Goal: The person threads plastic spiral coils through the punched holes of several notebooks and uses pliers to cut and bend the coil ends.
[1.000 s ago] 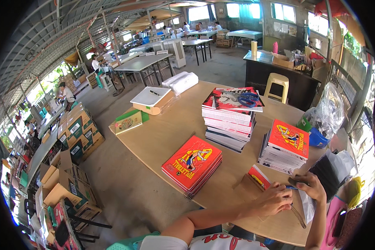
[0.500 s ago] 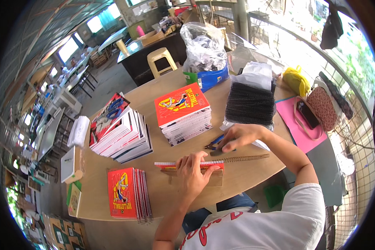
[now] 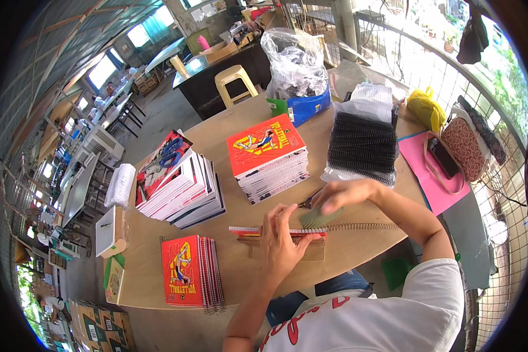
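Note:
My left hand (image 3: 277,242) grips a red-covered notebook (image 3: 317,235) held edge-up at the table's front, its white punched edge showing. A long wire spiral coil (image 3: 364,226) runs from that edge out to the right. Just beyond the coil, my right hand (image 3: 349,196) is closed on a grey-green, flat, rounded piece (image 3: 318,219), blurred, its kind unclear. This piece is close against the coil and the notebook's edge; whether it touches cannot be made out. Pliers (image 3: 305,203) lie partly hidden beside my right fingers. Under the notebook is a brown board (image 3: 315,251).
Spiral-bound red notebooks (image 3: 182,270) are piled front left. Behind stand a red-topped stack (image 3: 267,146) and a leaning stack with blue scissors (image 3: 173,152) on top. Black coils (image 3: 362,144) lie at the back right, near a bagged blue box (image 3: 305,108) and a pink folder (image 3: 431,179).
My right hand has moved slightly, and the grey-green piece now shows at the coil's left part. My left fingers are more raised and bent. The whole view has shifted a little.

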`<action>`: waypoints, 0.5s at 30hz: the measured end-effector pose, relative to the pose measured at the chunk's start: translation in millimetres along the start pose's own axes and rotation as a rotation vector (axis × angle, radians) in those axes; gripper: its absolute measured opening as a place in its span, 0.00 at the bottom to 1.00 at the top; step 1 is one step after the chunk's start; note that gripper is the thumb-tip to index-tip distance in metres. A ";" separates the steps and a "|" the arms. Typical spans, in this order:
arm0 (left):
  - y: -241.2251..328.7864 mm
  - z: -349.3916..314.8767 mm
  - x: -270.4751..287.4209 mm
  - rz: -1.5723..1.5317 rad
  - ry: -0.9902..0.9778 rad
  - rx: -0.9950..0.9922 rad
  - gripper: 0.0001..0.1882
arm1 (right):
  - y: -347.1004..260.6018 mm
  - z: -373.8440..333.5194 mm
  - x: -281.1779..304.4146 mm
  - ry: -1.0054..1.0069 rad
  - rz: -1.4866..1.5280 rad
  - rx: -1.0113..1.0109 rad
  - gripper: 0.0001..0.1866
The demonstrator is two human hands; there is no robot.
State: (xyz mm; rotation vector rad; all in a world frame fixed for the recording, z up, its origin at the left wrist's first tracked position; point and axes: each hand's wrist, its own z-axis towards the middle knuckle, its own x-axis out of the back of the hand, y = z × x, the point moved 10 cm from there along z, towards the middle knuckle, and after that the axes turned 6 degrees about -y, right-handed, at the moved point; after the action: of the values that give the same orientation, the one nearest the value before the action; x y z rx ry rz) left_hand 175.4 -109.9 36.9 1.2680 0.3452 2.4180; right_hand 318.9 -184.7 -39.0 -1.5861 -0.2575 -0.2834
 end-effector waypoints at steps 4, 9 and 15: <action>-8.6 -3.8 15.8 -0.047 0.009 0.040 0.43 | -11.9 -0.3 1.2 0.008 -0.036 -0.307 0.36; -73.4 -42.4 50.4 0.113 0.209 0.280 0.35 | -11.1 10.5 -4.3 -0.051 -0.383 -0.251 0.37; -86.8 -54.5 35.5 -0.092 0.245 0.333 0.37 | -4.9 11.7 -1.0 0.000 -0.170 -0.198 0.40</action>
State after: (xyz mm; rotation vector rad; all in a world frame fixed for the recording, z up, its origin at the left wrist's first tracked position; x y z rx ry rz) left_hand 131.3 -18.5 -1.3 1.0510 0.8875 2.5103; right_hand 316.5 -172.8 -35.1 -1.7621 -0.3743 -0.4515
